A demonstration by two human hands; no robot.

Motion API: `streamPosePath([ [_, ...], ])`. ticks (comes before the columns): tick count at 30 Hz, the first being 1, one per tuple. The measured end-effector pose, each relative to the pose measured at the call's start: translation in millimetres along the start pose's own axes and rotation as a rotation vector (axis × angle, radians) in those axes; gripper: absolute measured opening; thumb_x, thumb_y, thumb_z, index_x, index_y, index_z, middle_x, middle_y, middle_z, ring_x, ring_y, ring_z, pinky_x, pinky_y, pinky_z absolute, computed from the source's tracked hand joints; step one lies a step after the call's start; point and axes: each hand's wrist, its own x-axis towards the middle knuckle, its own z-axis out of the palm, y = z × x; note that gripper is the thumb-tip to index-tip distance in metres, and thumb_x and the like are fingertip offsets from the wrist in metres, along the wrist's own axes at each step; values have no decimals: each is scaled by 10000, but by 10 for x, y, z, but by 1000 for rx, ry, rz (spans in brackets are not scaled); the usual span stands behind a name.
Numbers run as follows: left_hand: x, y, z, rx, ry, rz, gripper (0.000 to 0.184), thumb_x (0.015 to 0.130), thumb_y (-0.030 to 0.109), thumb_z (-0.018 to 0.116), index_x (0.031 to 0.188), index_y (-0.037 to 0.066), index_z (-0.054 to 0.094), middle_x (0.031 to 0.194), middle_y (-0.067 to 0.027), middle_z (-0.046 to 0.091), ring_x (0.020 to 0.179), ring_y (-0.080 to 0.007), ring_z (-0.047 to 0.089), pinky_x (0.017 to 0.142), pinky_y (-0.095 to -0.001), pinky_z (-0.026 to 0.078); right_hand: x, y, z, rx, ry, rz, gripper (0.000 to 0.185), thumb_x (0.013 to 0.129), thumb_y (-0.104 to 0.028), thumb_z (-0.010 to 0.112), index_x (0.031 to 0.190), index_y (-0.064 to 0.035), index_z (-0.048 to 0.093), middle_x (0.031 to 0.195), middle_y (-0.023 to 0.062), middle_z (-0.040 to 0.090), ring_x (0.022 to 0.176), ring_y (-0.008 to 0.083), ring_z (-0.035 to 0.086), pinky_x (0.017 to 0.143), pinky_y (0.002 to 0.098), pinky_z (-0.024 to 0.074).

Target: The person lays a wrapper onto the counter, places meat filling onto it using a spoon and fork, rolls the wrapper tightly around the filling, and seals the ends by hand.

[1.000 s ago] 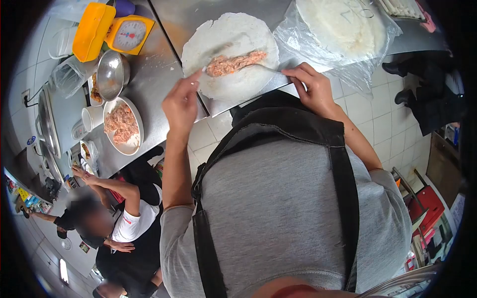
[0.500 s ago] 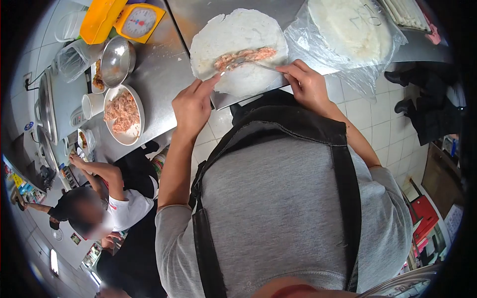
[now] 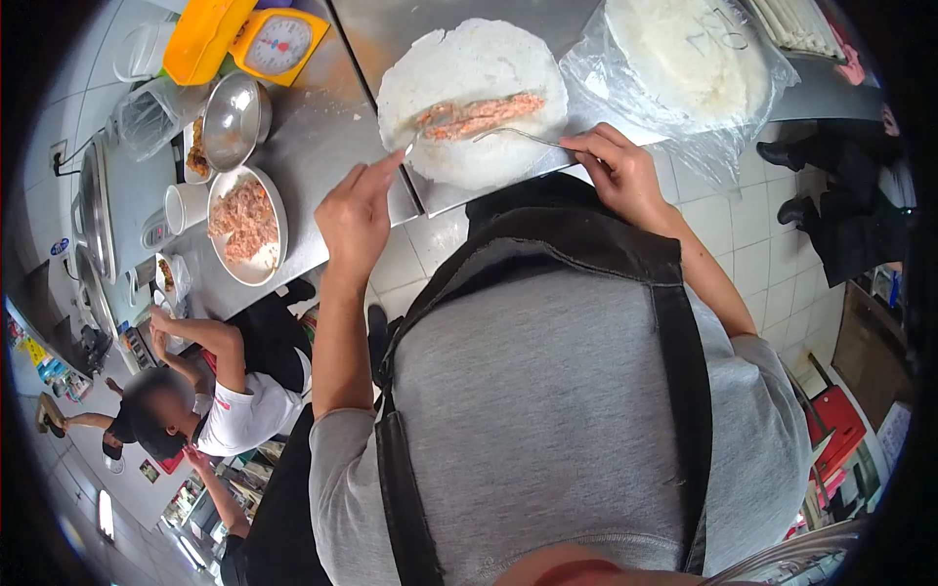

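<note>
At the six o'clock side of the worktop [image 3: 327,161], a person in a grey shirt [image 3: 557,410] and dark apron straps, both bare hands forward; clock positions are read about the round pale sheet [image 3: 479,59] before them. Left hand [image 3: 354,220], between seven and eight o'clock: fingers pinching a slim pale item [image 3: 410,148], mostly hidden from me, its end near the sheet's edge. Right hand [image 3: 620,171], four o'clock: fingers closed on the handle of a slim metal utensil [image 3: 532,135], whose head reaches over the sheet; whether it touches, I cannot tell. Pinkish mince [image 3: 479,116] lies on the sheet in a long strip, roughly from nine to three o'clock, just beyond the utensil's head. Farther out, eight o'clock: a white oval bowl [image 3: 283,230] with more mince. Between two and three o'clock: stacked pale sheets [image 3: 694,59] in clear plastic. Nine o'clock: a metal bowl [image 3: 252,107]. Near ten: a yellow dial scale [image 3: 278,47]. Well apart, seven o'clock: a co-worker in a white shirt [image 3: 259,415].
</note>
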Motion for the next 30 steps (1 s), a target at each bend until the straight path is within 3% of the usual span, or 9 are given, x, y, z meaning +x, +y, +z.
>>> streamPosePath([
  [4, 97, -37, 315, 20, 81, 144, 323, 920, 20, 666, 1187, 176, 761, 904, -108, 709, 772, -298, 697, 684, -375, 547, 76, -50, 149, -30, 19, -3, 287, 902, -15, 681, 1145, -158, 736, 920, 77, 651, 733, 289, 657, 634, 375, 522],
  [8, 11, -174, 218, 27, 29, 121, 359, 878, 40, 662, 1170, 220, 768, 803, -86, 651, 698, -299, 663, 620, -400, 525, 100, -55, 76, -24, 50, 60, 278, 910, -14, 674, 1145, -151, 733, 936, 82, 656, 765, 297, 665, 652, 382, 526],
  [11, 34, -98, -52, -63, 52, -30, 359, 883, 36, 655, 1168, 221, 770, 794, -86, 644, 689, -301, 658, 615, -399, 524, 56, -122, 114, 5, 1, 57, 266, 913, -8, 666, 1133, -142, 733, 951, 85, 660, 774, 312, 671, 661, 390, 531],
  [15, -22, -337, 235, 13, 84, 115, 333, 889, 52, 672, 1168, 212, 763, 795, -91, 636, 703, -307, 653, 645, -416, 531, 158, -285, 354, -91, 15, -9, 272, 914, -2, 662, 1131, -149, 736, 966, 83, 664, 757, 317, 672, 661, 391, 536],
  [20, -102, -335, 18, -54, 30, 89, 319, 906, 60, 649, 1171, 206, 754, 841, -86, 652, 727, -325, 655, 660, -425, 536, 132, -381, 374, -76, -17, 124, 285, 941, 28, 649, 1176, -106, 736, 986, 98, 676, 810, 272, 682, 709, 339, 536],
  [30, -159, -387, -3, -162, 20, 42, 293, 942, 81, 626, 1161, 217, 768, 888, -74, 685, 759, -312, 673, 686, -429, 539, 23, -389, 351, -19, 31, 159, 275, 939, 45, 643, 1164, -80, 742, 959, 95, 671, 843, 243, 680, 731, 320, 531],
])
